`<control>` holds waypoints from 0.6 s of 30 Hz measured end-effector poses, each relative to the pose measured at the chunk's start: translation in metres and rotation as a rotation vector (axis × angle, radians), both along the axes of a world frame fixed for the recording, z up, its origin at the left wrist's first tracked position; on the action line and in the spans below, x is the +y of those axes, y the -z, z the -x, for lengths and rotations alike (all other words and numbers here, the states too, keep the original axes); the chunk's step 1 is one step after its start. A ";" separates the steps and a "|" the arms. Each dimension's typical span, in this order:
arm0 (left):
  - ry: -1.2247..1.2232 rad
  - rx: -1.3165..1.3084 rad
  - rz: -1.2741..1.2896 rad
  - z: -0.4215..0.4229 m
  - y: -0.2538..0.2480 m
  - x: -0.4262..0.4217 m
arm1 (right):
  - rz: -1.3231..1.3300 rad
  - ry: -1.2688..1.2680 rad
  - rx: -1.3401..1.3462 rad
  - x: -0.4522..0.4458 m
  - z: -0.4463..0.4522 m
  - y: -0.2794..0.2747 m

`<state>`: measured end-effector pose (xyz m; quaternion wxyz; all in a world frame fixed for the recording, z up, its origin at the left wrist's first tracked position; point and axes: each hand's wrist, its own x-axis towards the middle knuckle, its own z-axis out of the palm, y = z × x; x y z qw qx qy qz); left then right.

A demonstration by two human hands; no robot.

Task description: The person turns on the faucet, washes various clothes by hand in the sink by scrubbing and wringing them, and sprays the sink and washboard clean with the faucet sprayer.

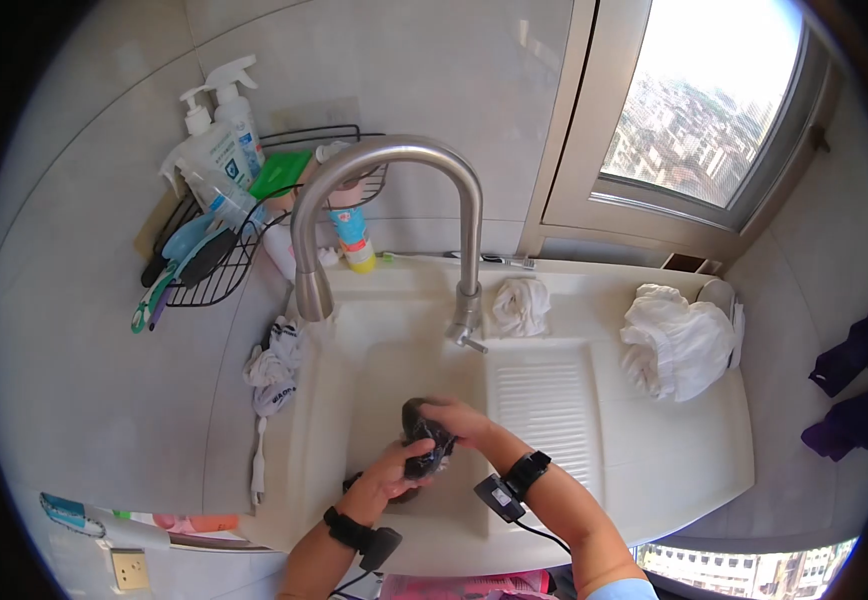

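Over the basin of the white sink (379, 375), both hands hold a wet, bunched black sock (426, 440) with pale streaks of suds on it. My left hand (394, 470) grips its lower end, thumb across the top and fingers beneath. My right hand (459, 422) pinches its upper right side. More dark cloth (352, 482) shows beside my left wrist, partly hidden by the hand. The curved metal faucet (389, 150) arches above the basin; its spout points down to the upper left of my hands.
A ribbed washboard (544, 410) lies right of the basin. White cloths (679, 340) (522, 307) rest on the ledge, white socks (274, 370) on the left rim. A wire rack (219, 290) holds bottles and brushes. Toothbrushes (494, 260) lie behind the faucet.
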<state>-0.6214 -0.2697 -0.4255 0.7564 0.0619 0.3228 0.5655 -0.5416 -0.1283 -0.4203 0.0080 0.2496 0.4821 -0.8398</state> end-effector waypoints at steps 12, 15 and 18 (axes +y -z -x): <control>0.034 1.614 -0.187 -0.016 0.069 0.021 | -0.882 0.161 -0.346 -0.004 -0.029 0.036; 0.346 1.756 -0.175 0.034 0.060 0.013 | -0.582 0.291 -0.436 0.049 -0.067 0.040; 0.889 1.695 0.258 0.073 0.136 -0.035 | -0.743 0.759 -0.233 0.120 -0.110 0.043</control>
